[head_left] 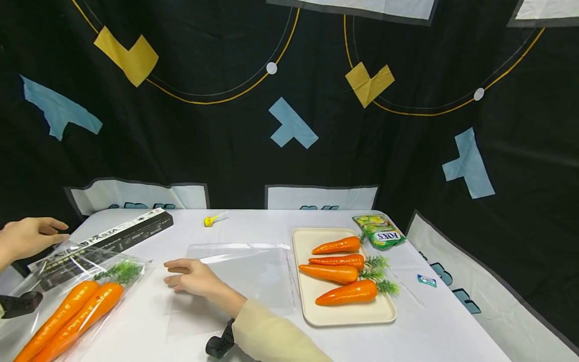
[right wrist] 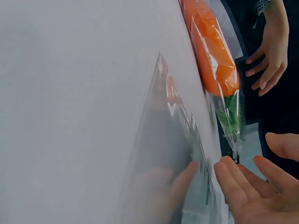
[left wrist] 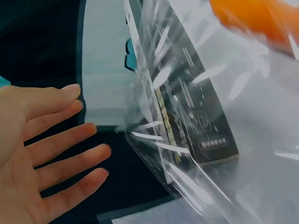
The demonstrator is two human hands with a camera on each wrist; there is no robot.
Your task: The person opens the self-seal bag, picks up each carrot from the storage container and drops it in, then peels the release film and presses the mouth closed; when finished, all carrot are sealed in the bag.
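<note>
In the head view the left forearm runs out of frame at nine o'clock, and the carrots' narrow ends reach the bottom edge at eight, where part of their clear bag (head_left: 52, 296) is cut off. The left wrist view catches only a blurred piece of orange between one and two o'clock, and glare on the film breaks up the print on the black box (head_left: 131, 234). The flat clear bag (head_left: 260, 284), at seven o'clock on the white worktop (head_left: 244, 229), is so sheer that its near edge is hard to trace, and the right forearm hides some of it. The two carrots (head_left: 88, 319) are glossy orange with feathery green tops, side by side at a slant inside the wrinkled, shiny film at eight o'clock, tops toward one o'clock. The left hand (head_left: 31, 239), just below nine o'clock, has its fingers extended with gaps between them, holding nothing; its own wrist view shows it beside the bag, clear of the film. The right hand (head_left: 199, 279), between seven and eight, is loosely spread and grips nothing, over the flat bag's left side; whether it touches that film I cannot tell.
</note>
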